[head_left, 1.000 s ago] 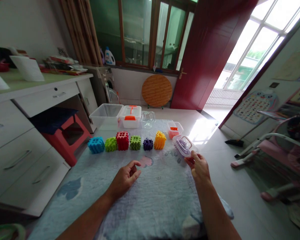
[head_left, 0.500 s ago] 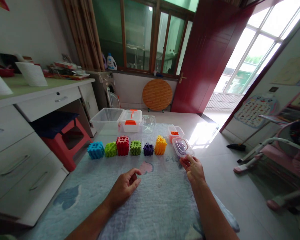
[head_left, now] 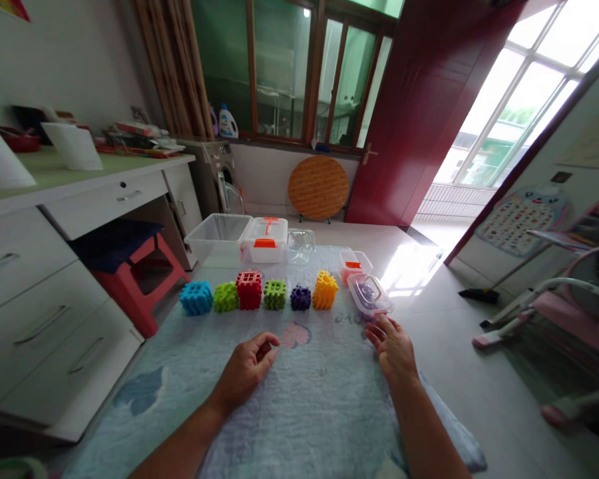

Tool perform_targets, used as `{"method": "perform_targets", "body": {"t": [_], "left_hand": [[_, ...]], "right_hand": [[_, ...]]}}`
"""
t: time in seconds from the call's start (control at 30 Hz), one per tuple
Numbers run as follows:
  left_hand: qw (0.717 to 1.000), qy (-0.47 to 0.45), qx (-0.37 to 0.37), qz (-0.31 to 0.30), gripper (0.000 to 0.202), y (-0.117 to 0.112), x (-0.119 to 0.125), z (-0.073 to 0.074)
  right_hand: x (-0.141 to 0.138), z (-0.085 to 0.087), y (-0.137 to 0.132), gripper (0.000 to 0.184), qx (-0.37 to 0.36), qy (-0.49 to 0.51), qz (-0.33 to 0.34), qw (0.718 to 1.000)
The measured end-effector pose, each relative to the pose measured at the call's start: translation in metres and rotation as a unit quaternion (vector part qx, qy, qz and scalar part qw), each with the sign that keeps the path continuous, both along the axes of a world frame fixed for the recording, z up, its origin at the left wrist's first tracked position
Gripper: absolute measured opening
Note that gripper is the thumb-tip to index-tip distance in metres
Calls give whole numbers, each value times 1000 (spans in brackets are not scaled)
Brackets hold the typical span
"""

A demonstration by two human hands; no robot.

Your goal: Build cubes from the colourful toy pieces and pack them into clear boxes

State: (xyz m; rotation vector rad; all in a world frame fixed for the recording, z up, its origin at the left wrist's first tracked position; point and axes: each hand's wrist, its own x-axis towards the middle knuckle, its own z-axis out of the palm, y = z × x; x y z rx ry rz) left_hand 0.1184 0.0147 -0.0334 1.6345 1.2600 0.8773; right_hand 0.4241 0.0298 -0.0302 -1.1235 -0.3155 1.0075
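Observation:
My left hand (head_left: 247, 366) rests half-curled over the blanket (head_left: 309, 392), with a gap between thumb and forefinger and nothing held. At the front edge of a clear lidded box (head_left: 370, 296) with purple pieces inside is my right hand (head_left: 395, 349). Its fingers are loosely spread; contact with the box's rim is hard to make out. Beyond the hands stands a row of interlocking block shapes: blue (head_left: 196, 297), light green (head_left: 225, 297), red (head_left: 249, 291), green (head_left: 275, 295), dark purple (head_left: 300, 298) and yellow (head_left: 325, 291).
Behind the row are an open clear bin (head_left: 217, 236), a lidded box with an orange latch (head_left: 265, 241) and a clear container (head_left: 301, 245). A small box with orange-red contents (head_left: 354, 265) sits at the right. A pink stool (head_left: 140, 286) stands left, a pink chair (head_left: 564, 299) right.
My right hand has drawn back slightly from the purple-filled box, and its fingers have loosened at the rim. My left hand stays nearly still. The view has shifted a little.

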Motion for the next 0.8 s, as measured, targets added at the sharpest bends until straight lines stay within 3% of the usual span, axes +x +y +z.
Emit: {"method": "perform_targets", "body": {"t": [0.13,0.3,0.43,0.53,0.7,0.8], "left_hand": [[1000,-4,8,23,22,3,-5,-6],[999,-6,17,33,20,5,-6,-7],[999,-14,11,29,19,5,-6,-7],[999,-11,7,35,19,5,-7,-7],[999,-5,7,45,20,8,-9,-6],[995,-13,15,95,23,15,-12,-5]], "right_hand": [[-18,13,-25,32,2,-91,51,995],[-37,62,-19,19,71,-228,176,955],[-44,101,30,16,94,-285,227,926],[-50,114,77,13,96,-295,255,916],[-59,108,145,17,7,-266,284,921],[-64,94,177,17,-33,-265,283,921]]}}
